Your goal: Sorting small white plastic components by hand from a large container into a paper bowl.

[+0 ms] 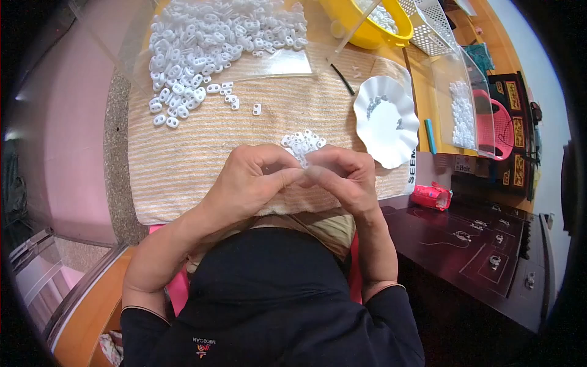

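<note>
My left hand (257, 177) and my right hand (345, 177) meet near the front of the striped towel, with thumbs and fingertips pinched together. Whatever they pinch is hidden by the fingers. Just beyond the fingertips lies a small heap of white plastic pieces with round holes (304, 141). To the right stands a white scalloped plate (386, 154) with small grey bits on it. A large spread of white oval two-hole pieces (202, 46) covers the far left. A few loose white pieces (257, 109) lie between that spread and my hands.
The striped towel (177, 165) covers the table. At the far side are a yellow basin (361, 35) of white pieces and a white perforated basket (431, 27). A dark thin stick (342, 79) lies near the plate. Further right are a clear box (461, 116) of white pieces and a blue-green stick (430, 136).
</note>
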Demonstrator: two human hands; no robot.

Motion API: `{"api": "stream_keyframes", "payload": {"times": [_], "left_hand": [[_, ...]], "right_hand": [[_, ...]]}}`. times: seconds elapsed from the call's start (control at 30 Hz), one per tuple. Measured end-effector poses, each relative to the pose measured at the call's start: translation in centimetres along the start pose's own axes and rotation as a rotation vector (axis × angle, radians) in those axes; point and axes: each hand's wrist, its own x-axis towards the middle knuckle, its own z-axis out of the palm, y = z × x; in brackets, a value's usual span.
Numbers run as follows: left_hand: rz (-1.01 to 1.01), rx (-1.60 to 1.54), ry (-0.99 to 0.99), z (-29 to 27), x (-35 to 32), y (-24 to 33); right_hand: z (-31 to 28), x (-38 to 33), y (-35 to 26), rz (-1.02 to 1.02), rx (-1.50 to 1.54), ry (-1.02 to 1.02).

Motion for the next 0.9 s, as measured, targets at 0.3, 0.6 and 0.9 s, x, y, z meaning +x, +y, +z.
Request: {"api": "stream_keyframes", "payload": {"times": [0.3, 0.6, 0.9], "left_hand": [[0.059, 0.088, 0.027, 0.11, -0.23, 0.21], [-0.137, -0.236, -0.011, -0.32, 0.13, 0.28], [-0.177, -0.414, 0.000, -0.46, 0.29, -0.48]], "right_hand": [[0.05, -0.01, -0.08, 0.094, 0.098, 0.012], [-0.09, 0.39, 0.51, 0.007, 0.182, 0.125], [0.44, 0.35, 0.75, -0.003, 0.164, 0.122]]}}
